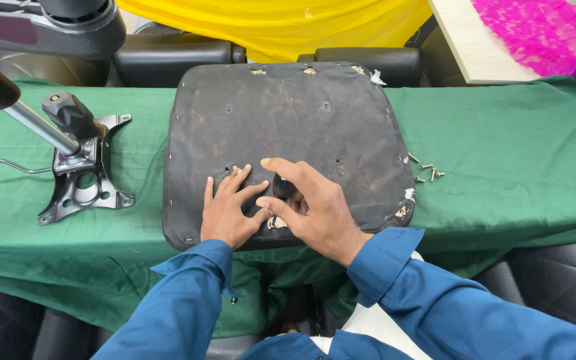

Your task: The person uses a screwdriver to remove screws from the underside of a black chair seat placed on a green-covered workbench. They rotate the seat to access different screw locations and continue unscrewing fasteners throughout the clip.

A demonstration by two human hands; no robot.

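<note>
My left hand [227, 212] lies flat on the upturned seat cushion [288, 133], fingers spread wide and holding nothing, just pressing the dusty black underside near its front edge. My right hand [315, 210] sits just beside it, thumb and forefinger pinched narrow around a small dark knob [283, 188]; it may be a bolt head or a tool tip, the view is too crowded to say. The knob stands between my two hands, closer to the right, and seems to point straight up out of the cushion. The cushion lies flat at the middle of the desk, on the green cloth [521, 140], its front edge toward me. A few loose screws [425, 170] lie off its right side, and the metal chair bracket [83, 170] rests toward the desk's left end.
</note>
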